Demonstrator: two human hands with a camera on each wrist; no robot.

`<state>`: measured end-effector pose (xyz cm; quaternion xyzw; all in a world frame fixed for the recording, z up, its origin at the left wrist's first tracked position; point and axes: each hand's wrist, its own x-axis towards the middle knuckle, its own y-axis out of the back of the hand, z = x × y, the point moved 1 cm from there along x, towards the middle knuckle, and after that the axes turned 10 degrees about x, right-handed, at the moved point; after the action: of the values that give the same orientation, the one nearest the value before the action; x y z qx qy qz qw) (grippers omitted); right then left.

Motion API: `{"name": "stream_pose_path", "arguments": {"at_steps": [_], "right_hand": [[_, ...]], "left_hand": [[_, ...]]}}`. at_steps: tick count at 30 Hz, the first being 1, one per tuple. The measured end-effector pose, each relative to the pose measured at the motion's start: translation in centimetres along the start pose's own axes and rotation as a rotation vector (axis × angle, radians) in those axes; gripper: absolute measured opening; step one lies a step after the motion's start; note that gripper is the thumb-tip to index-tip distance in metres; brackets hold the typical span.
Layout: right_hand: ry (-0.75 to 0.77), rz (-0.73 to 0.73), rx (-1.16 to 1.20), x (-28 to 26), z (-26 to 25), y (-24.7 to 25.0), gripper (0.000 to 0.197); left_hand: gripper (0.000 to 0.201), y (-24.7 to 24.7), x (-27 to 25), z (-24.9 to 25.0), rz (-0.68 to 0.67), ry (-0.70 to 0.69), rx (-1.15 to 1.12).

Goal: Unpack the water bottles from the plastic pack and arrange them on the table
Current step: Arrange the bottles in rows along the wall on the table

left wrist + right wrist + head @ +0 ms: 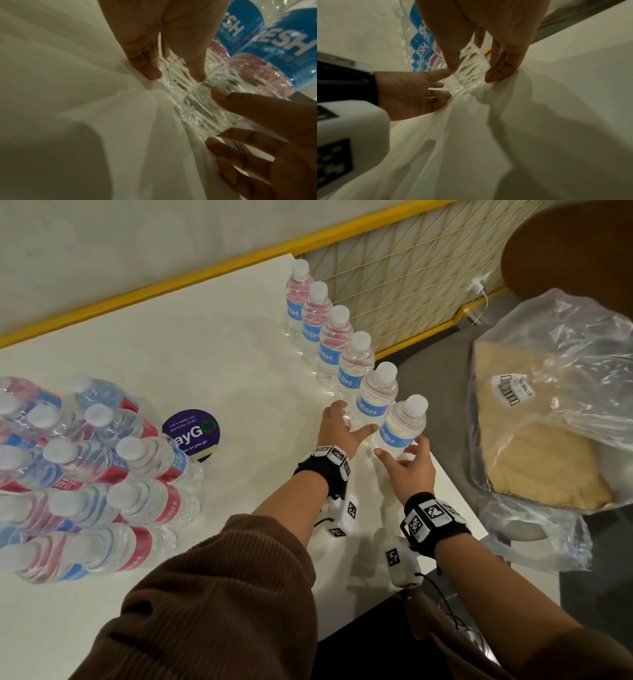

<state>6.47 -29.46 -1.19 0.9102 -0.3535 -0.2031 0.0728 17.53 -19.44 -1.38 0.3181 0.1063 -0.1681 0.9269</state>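
Your two hands are down by the newest bottle (399, 428), the one at the near end of the row (329, 337) along the right edge of the table (205, 354). Your right hand (411, 470) has its thumb on one side of the bottle's bottom part and its fingers (498, 70) on the other side, loosely spread, touching or almost touching; you are not squeezing it hard. Your left hand (337, 428) is spread out too, fingers straight, its thumb just beside the bottom of the same bottle and its fingertips near the next bottle in the row. The bottle stands up on the table with its white cap on top, so its long way runs up and down, and its blue label faces you. It looks full of water, so it will likely feel a bit heavy for its size. The clear plastic is thin and ridged, so it may bend in if you squeeze hard, and it can be slippery. The best place to hold it is around the middle, on the label, where it is smooth and round. It sits close to the table's edge, so push it gently. Many more bottles wait in the plastic pack (85, 474) on your left, well apart from the row.
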Motion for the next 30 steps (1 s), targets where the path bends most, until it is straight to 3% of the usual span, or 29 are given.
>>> {"name": "stream_pose_path", "arguments": {"at_steps": [6,13,30], "right_hand": [[-0.012,0.038,0.004,-0.3,0.1,0.4,0.067],[-0.011,0.042,0.012,-0.2,-0.3,0.0,0.068],[0.030,-0.076,-0.061,0.8,-0.1,-1.1,0.064]], "left_hand": [[0.061,-0.2,0.2,-0.1,-0.026,-0.086,0.059],[0.062,0.4,0.5,-0.3,-0.104,-0.148,0.107],[0.057,0.3,0.9,-0.8,-0.077,-0.110,0.184]]}}
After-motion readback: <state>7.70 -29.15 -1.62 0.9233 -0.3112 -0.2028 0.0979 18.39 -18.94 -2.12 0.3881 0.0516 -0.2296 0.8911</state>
